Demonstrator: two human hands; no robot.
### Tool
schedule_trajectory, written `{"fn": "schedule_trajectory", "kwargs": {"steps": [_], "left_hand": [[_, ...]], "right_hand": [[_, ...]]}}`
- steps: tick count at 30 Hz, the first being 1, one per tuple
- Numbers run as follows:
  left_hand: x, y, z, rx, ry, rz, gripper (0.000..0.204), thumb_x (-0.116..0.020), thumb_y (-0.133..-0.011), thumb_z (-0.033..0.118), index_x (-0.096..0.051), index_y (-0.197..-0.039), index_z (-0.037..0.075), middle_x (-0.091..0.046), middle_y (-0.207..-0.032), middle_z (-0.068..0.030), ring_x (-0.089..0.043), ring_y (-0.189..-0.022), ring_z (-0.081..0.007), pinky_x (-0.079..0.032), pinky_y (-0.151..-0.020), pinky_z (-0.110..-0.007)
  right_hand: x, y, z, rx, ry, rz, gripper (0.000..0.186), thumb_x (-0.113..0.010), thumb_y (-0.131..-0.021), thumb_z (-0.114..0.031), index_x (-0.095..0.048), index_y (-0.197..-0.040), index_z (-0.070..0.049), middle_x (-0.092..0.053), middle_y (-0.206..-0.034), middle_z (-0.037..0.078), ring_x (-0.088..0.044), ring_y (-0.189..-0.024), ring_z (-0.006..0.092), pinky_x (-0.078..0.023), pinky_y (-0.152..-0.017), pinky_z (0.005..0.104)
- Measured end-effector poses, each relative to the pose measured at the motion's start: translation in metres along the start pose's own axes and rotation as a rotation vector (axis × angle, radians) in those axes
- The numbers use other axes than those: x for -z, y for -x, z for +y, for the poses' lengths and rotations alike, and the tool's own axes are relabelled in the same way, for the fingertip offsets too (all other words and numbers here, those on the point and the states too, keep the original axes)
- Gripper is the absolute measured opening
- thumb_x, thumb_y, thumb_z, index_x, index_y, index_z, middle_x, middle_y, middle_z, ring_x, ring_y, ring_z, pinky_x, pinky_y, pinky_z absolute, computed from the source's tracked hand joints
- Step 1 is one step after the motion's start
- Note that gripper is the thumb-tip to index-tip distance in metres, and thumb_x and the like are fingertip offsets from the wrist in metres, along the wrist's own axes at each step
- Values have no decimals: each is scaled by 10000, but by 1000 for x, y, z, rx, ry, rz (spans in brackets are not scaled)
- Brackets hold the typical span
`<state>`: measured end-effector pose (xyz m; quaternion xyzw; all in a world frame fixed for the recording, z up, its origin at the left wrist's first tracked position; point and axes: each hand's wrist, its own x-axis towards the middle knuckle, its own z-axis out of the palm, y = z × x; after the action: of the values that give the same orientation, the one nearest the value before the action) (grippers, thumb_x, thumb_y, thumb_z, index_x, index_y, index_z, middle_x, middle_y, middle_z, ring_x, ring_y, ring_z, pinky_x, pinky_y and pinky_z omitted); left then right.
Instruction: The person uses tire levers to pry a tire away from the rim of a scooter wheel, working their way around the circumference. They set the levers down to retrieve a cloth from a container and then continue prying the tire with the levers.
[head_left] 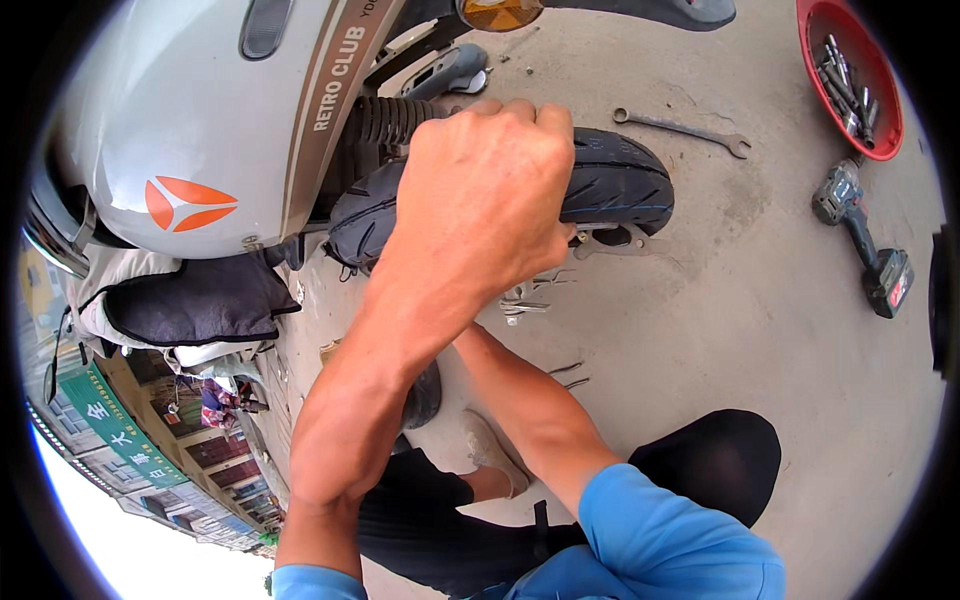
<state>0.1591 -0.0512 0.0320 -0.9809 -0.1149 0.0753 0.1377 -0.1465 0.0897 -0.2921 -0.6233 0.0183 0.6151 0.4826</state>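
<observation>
My left hand [488, 190] is closed in a fist over the black tyre [625, 180] of a scooter wheel; whatever it grips is hidden under the fingers. My right forearm [535, 405] passes behind the left one, and the right hand cannot be seen there. Just below the tyre, a spanner [625, 247] lies at the wheel's side, partly covered. Beside my left wrist some thin metal pieces [525, 303] show near the ground. The scooter's white and brown body [200, 110] fills the upper left, with a ribbed black rubber sleeve [390, 122] next to the wheel.
A combination spanner [685, 131] lies on the concrete beyond the tyre. To the right are a cordless impact wrench [862, 235] and a red bowl [812, 70] of metal sockets. My black-clad knee [715, 465] is lower right. Shopfronts [120, 425] stand at far left.
</observation>
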Motion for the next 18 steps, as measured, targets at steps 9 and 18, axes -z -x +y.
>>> {"fn": "schedule_trajectory", "kwargs": {"steps": [9, 18], "left_hand": [[-51, 137, -75, -361, 303, 527, 439, -851, -751, 106, -531, -1051, 89, -579, -1095, -131, -568, -985, -303, -493, -872, -434], [-250, 247, -163, 502, 1178, -358, 672, -653, -918, 271, -401, -1468, -23, -515, -1416, -247, -509, -1328, -381, -412, -1085, -428]], "right_hand": [[47, 41, -10, 198, 91, -24, 654, -483, -1007, -426, -401, -1394, 95, -621, -1275, 279, -612, -1189, 416, -507, -976, 482], [47, 39, 1, 52, 57, 62, 514, -497, -1024, -403, -363, -1292, 15, -642, -1188, 259, -674, -1025, 399, -549, -846, 500]]}}
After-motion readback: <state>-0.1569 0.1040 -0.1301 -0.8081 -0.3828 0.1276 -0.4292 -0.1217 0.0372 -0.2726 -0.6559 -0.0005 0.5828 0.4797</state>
